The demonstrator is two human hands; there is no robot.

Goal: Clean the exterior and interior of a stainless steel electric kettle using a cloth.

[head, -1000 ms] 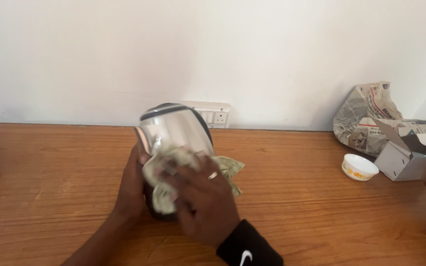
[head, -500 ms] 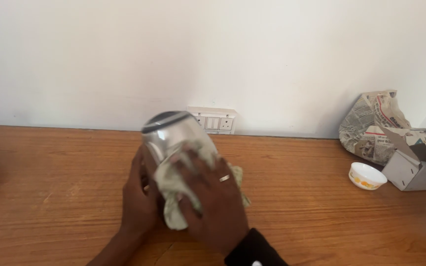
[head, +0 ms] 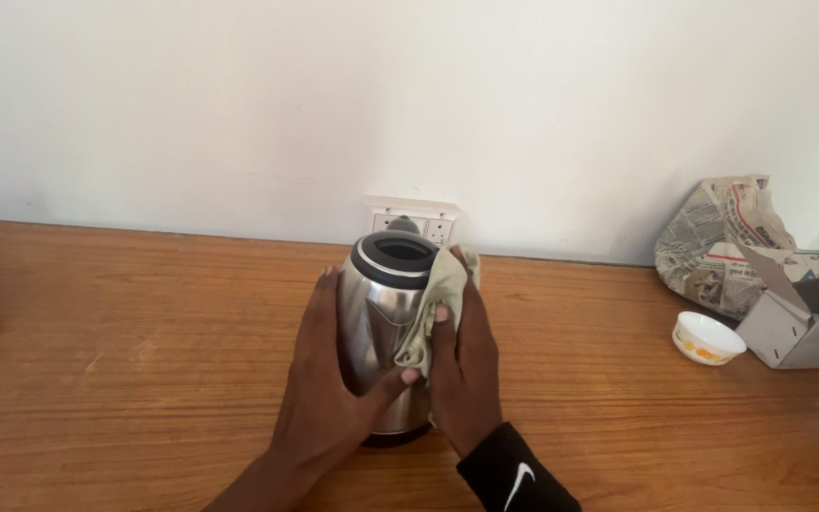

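Your left hand [head: 334, 389] steadies the kettle [head: 386, 332], upright near the bench's [head: 125, 360] back edge. Your right hand [head: 462, 365] presses a cloth [head: 433, 308] on its side. Wiping looks midway: steel shines, and the rest is hidden.

Along the back edge of your wooden table [head: 125, 313], a white wall socket plate [head: 414, 216] sits low on the white wall [head: 239, 95]. Toward the table's right end you have a crumpled bundle of newspaper [head: 718, 242], an open grey cardboard box [head: 803, 318] just beside it, and a small white bowl [head: 706, 338] near the box.
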